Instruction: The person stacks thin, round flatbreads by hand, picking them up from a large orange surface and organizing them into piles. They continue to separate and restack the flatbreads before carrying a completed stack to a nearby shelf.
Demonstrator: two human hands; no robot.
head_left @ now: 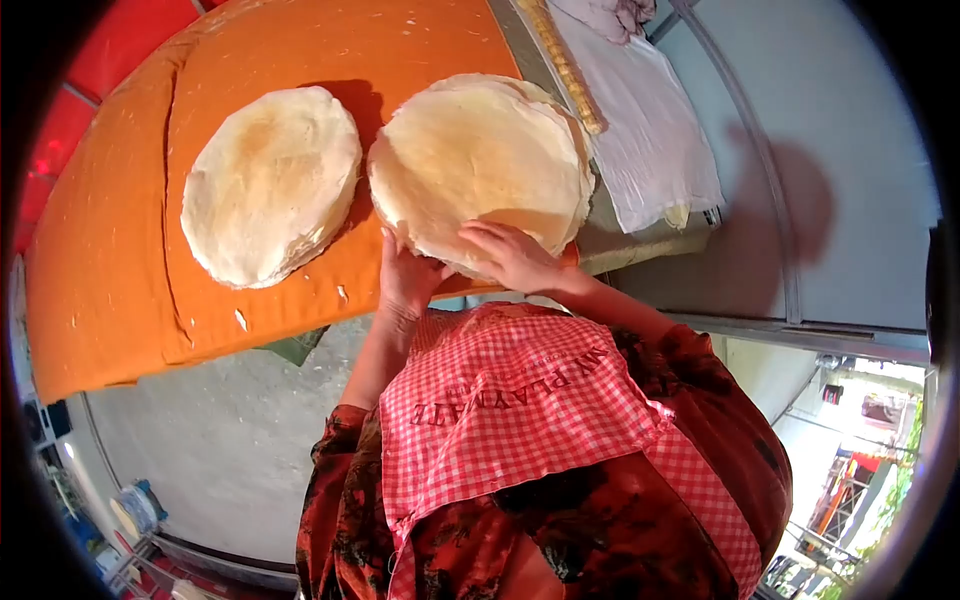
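Observation:
A tall stack of thin round flatbreads (480, 160) lies on the orange cloth, close to the table's near edge. Against its lower left rim rests my left hand (408, 278), thumb and fingers apart; some fingertips are hidden at the edge of the stack. My right hand (512, 256) lies across the lower part of the top flatbread with its fingers stretched out. To the left, a second, smaller stack of flatbreads (270, 185) sits untouched by either hand.
The orange cloth (110, 260) covers the table and carries small dough scraps. At the upper right are a ridged wooden rolling pin (565, 70) and a white cloth (650, 130). A grey-blue wall (850, 190) stands to the right; concrete floor (230, 430) shows below.

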